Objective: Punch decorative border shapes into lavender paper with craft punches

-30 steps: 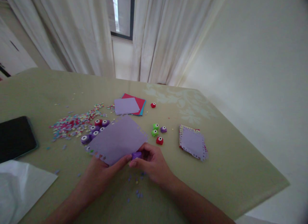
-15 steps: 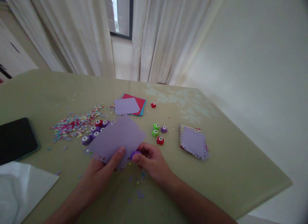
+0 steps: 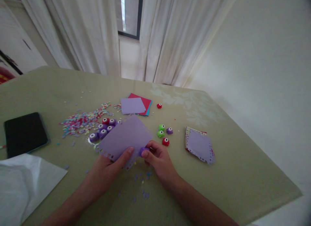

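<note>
My left hand (image 3: 113,166) grips a purple paper sheet (image 3: 128,135) by its near side, thumb on top and fingers underneath. Small holes run along the sheet's lower edges. At the sheet's right edge, my right hand (image 3: 159,158) is closed around a small purple craft punch (image 3: 144,151), pinched between thumb and fingers. The punch sits on the paper's edge; its underside is hidden. Several purple punches (image 3: 103,132) and a red punch (image 3: 105,121) lie just beyond the sheet, partly covered by it. Right of the sheet are two green punches (image 3: 161,133), a purple one and a red one (image 3: 165,141).
A pile of colourful paper bits (image 3: 82,122) spreads at the left. Behind the sheet lie stacked purple, red and blue papers (image 3: 132,106). Hole-edged sheets (image 3: 199,145) rest at the right. A black phone (image 3: 25,133) and a white paper (image 3: 31,177) occupy the left side.
The whole view has shifted, so things appear further right. The punch in my right hand has moved slightly up along the sheet's right edge. Both hands keep their holds.
</note>
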Available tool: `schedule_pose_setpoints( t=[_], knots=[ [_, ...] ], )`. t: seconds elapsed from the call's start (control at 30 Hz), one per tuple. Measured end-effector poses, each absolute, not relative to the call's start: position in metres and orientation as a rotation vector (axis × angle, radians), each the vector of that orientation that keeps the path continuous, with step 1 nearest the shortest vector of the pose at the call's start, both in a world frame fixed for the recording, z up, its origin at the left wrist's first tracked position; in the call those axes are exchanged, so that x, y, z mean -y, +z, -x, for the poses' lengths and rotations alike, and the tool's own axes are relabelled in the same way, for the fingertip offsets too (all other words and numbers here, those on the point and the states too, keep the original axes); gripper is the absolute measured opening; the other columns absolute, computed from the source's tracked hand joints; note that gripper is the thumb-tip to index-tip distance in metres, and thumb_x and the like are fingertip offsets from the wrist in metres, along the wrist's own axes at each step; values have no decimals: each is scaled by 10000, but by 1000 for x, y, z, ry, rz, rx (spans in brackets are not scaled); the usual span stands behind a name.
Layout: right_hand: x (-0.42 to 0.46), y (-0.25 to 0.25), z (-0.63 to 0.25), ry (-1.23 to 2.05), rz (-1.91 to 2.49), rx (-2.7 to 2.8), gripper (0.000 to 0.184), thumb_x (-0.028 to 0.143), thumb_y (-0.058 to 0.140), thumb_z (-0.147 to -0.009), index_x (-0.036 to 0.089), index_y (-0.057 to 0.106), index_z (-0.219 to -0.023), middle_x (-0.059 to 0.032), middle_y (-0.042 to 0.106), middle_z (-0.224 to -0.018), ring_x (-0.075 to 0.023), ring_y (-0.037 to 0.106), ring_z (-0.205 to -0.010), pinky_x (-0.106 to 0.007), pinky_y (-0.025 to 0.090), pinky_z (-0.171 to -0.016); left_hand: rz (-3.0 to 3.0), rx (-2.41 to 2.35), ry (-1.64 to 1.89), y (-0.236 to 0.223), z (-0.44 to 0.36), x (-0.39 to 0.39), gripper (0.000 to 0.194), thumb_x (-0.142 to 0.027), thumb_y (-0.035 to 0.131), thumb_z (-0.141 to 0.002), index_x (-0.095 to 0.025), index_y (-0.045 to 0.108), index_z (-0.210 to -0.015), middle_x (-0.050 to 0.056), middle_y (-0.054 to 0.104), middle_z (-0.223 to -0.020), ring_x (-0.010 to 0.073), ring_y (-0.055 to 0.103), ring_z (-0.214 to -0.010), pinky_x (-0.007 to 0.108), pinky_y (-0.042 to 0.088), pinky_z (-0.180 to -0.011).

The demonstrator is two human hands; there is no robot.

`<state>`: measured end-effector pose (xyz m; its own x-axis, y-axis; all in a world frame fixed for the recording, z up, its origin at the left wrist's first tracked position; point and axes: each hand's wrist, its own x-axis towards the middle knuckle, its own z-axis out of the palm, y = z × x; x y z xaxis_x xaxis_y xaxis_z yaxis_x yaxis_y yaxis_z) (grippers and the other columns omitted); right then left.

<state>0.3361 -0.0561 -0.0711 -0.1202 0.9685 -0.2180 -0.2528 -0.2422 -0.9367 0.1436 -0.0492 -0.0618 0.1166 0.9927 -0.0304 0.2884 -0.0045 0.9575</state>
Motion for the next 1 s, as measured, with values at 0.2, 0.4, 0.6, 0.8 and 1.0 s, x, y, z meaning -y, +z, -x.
schedule_pose_setpoints(
  t=[0.2,0.4,0.6,0.8,1.0],
  knots=[
    [58,-76,-338,1622,1091,924,613,698,948,-667,188,662,-848,35,602,-713,-117,517,-600,-258,434,-595,-1452,-1347,964,-64,-147,52,336,-519,706,-919,-256,833,-1086,70,877,-1166,337,813,-1104,491,627,-1058],
    [62,-78,-336,1701,1082,968,615,711,944,-663,178,710,-861,32,602,-700,-115,499,-594,-259,417,-582,-1508,-1278,964,-56,-149,49,268,-468,672,-939,-261,828,-1006,27,891,-1026,293,822,-1025,400,654,-978],
    [65,-82,-335,1728,1118,900,608,695,967,-636,175,725,-838,36,594,-666,-109,482,-575,-253,379,-568,-1454,-1235,981,-57,-151,49,231,-438,685,-928,-249,814,-958,-5,884,-932,259,829,-886,322,675,-828],
    [67,-81,-333,1733,1147,865,618,692,980,-605,170,700,-781,35,587,-635,-109,475,-563,-261,344,-567,-1420,-1209,986,-56,-153,47,234,-446,692,-903,-241,797,-939,17,885,-925,274,828,-864,349,683,-795],
    [66,-82,-333,1711,1168,860,604,692,971,-619,171,704,-770,38,574,-617,-107,448,-555,-263,317,-561,-1386,-1182,976,-52,-153,47,218,-436,696,-896,-244,789,-939,-2,880,-910,250,820,-819,314,670,-738]
  ],
)
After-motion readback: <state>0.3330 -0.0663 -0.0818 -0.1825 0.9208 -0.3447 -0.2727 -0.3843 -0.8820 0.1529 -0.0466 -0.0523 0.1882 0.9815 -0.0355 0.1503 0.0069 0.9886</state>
